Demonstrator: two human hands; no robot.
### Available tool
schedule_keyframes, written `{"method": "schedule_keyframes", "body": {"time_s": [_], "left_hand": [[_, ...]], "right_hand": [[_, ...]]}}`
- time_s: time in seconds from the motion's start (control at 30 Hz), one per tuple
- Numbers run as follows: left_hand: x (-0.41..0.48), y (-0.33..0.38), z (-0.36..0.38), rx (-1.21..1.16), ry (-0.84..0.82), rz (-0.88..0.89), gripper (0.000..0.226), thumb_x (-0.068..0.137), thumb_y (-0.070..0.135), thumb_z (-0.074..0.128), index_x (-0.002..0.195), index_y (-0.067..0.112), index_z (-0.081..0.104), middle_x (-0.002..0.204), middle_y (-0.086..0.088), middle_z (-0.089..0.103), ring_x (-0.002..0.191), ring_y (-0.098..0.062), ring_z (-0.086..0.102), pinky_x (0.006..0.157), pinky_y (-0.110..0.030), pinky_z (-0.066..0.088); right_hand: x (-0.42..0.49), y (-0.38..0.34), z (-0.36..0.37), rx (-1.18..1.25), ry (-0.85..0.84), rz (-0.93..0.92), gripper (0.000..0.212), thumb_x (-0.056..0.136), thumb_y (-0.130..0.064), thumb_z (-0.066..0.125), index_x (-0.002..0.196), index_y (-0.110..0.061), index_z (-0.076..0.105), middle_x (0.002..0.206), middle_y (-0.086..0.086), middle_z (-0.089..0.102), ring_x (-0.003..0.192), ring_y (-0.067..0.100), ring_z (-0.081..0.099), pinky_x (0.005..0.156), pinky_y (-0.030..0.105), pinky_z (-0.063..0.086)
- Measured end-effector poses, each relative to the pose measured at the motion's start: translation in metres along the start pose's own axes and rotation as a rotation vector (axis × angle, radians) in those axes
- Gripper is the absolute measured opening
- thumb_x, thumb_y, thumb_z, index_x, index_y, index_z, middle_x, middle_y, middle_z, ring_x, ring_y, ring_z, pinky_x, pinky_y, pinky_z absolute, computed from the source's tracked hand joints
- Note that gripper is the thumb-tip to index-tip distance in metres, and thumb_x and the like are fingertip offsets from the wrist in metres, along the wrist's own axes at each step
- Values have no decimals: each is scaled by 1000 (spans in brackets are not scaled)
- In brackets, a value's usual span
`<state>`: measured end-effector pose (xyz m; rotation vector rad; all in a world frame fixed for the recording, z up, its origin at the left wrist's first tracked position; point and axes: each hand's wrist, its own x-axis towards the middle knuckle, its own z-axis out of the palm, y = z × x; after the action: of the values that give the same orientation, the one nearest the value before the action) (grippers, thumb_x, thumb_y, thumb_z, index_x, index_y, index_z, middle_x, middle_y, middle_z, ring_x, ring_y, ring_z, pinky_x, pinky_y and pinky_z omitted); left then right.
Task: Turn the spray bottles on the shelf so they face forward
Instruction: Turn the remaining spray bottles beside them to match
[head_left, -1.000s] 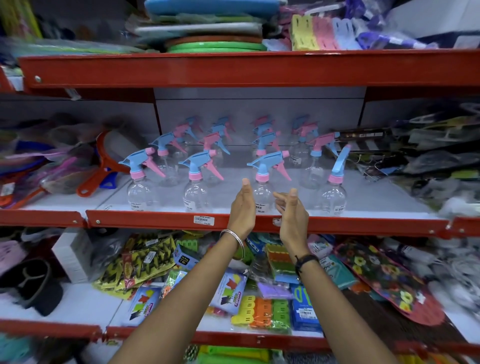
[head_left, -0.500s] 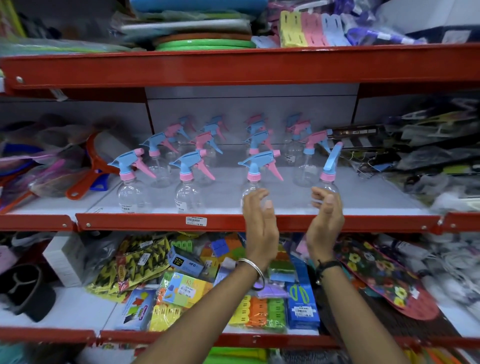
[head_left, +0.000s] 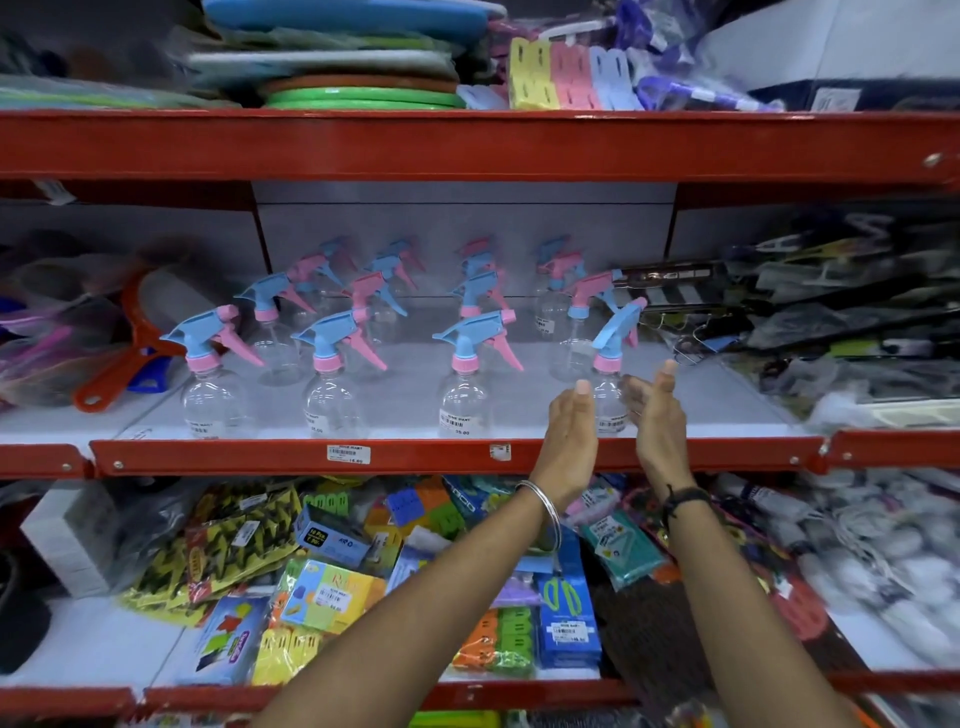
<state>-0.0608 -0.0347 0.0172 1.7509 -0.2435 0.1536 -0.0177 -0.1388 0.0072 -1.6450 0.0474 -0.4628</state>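
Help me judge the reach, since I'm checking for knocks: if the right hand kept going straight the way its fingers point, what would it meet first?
Most likely the clear body of the rightmost front spray bottle, just left of the right hand. Depth is unclear; the fingers might slip past its right side.

We are in a shop, facing red metal shelving stacked in tiers and crowded with packaged goods. A printed price tag sticks to the front lip of the middle shelf, where rows of identical clear spray bottles with blue and pink trigger heads each carry a barcode sticker. On the lower shelf we see heaps of small sealed packets with price labels, and plastic wares pile up on the top one.
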Motion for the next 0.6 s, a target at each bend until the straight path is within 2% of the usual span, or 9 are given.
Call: {"method": "schedule_keyframes", "body": {"time_s": [0.07, 0.23, 0.37, 0.6], "left_hand": [[3, 1, 0, -20, 6, -22, 71, 88, 59, 10, 142, 15, 27, 152, -4, 27, 137, -11, 26, 115, -30, 15], [10, 0, -1, -10, -1, -52, 69, 91, 56, 9, 142, 15, 31, 152, -4, 30, 139, -15, 26, 112, -28, 16], [15, 2, -4, 10, 6, -63, 87, 79, 74, 5, 140, 20, 36, 149, -3, 37, 136, -19, 35, 113, -34, 22], [17, 0, -5, 11, 3, -70, 74, 87, 62, 5, 140, 19, 36, 149, -6, 37, 134, -22, 36, 111, -34, 24]], "right_hand": [[-4, -1, -2, 1, 34, -22, 117, 59, -95, 7, 119, -11, 62, 124, 13, 64, 115, 24, 58, 105, 46, 41], [-10, 0, -5, -20, 99, -39, 108, 65, -92, 9, 111, -13, 66, 115, 12, 68, 107, 24, 62, 100, 47, 45], [-12, -1, -7, -56, 114, -56, 105, 69, -90, 10, 109, -12, 68, 112, 13, 70, 104, 25, 64, 98, 48, 47], [-18, 3, -5, -48, 151, -89, 97, 74, -86, 15, 107, -13, 68, 109, 12, 70, 101, 25, 65, 95, 49, 49]]}}
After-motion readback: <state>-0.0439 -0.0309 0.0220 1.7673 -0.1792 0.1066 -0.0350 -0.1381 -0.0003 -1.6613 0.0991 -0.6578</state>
